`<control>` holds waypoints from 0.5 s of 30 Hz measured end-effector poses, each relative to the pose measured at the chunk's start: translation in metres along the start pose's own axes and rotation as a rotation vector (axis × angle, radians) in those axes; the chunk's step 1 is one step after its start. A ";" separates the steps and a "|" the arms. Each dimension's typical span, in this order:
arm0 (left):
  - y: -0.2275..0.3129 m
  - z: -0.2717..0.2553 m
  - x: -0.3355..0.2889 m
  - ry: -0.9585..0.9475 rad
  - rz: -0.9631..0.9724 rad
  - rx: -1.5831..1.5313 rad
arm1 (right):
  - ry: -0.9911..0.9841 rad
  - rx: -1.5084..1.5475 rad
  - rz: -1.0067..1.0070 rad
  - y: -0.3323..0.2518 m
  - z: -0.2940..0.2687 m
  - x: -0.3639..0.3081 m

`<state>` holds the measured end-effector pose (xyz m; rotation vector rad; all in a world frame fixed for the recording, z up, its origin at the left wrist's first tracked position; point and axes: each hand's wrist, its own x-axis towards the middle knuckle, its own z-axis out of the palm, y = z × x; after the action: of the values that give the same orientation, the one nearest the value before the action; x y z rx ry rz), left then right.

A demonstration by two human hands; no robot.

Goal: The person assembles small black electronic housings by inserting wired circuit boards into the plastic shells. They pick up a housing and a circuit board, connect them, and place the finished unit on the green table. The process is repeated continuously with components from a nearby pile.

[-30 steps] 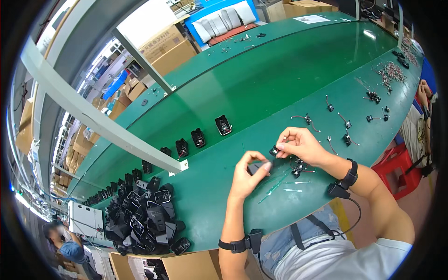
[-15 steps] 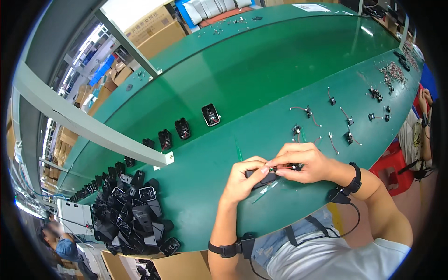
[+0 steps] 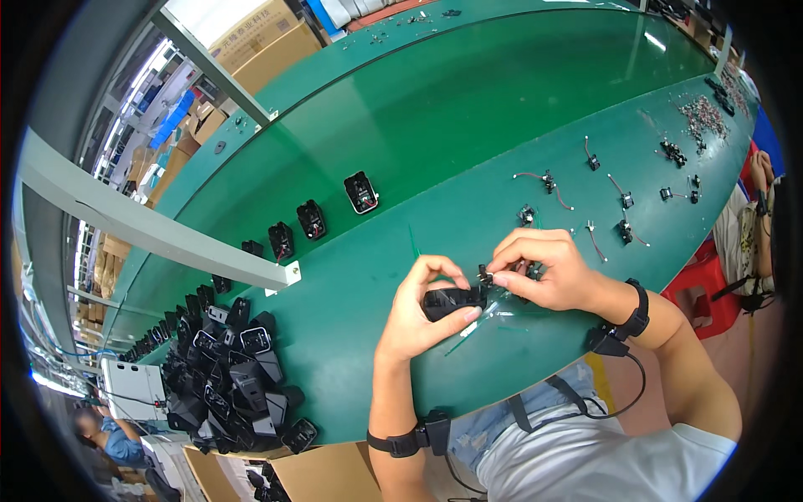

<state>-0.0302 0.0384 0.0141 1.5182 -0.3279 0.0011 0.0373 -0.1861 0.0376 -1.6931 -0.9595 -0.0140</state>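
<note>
A black plastic housing (image 3: 452, 304) sits in my left hand (image 3: 410, 322), with fingers and thumb wrapped round its sides. My right hand (image 3: 548, 272) pinches a small black part (image 3: 484, 274) at the housing's right edge; whether the two touch I cannot tell. Behind my right fingers, more small dark pieces are partly hidden. Thin green strips (image 3: 477, 328) lie on the table just below the hands. Beyond my right hand, several small black parts with wires, such as one wired part (image 3: 549, 181), are spread over the green tabletop (image 3: 351, 335).
A heap of black housings (image 3: 238, 368) lies at left. Further housings (image 3: 361, 192) stand in a row on the darker green belt (image 3: 468, 109). A grey metal post (image 3: 150, 226) crosses the left side. A pile of small wired pieces (image 3: 703, 117) lies far right, near another person's hand (image 3: 762, 170).
My right fingers have gone from pinching a red wire beside my left thumb to holding a small black part. My left hand has opened its grip wider round the housing, showing more of it.
</note>
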 end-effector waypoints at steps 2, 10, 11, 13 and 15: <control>-0.001 -0.003 0.000 0.004 -0.023 0.039 | -0.003 -0.028 -0.006 0.001 -0.001 -0.001; 0.014 0.014 0.002 0.039 0.087 0.513 | -0.057 -0.164 -0.053 0.007 0.005 -0.011; 0.017 0.016 0.004 0.021 0.153 0.552 | -0.056 -0.196 -0.075 0.008 0.004 -0.010; 0.018 0.021 0.005 0.059 0.147 0.564 | -0.060 -0.253 -0.115 0.008 0.003 -0.008; 0.021 0.024 0.007 0.090 0.121 0.526 | -0.048 -0.299 -0.177 0.008 0.002 -0.009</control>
<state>-0.0333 0.0145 0.0360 2.0087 -0.3641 0.2687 0.0356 -0.1900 0.0267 -1.8810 -1.1861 -0.2461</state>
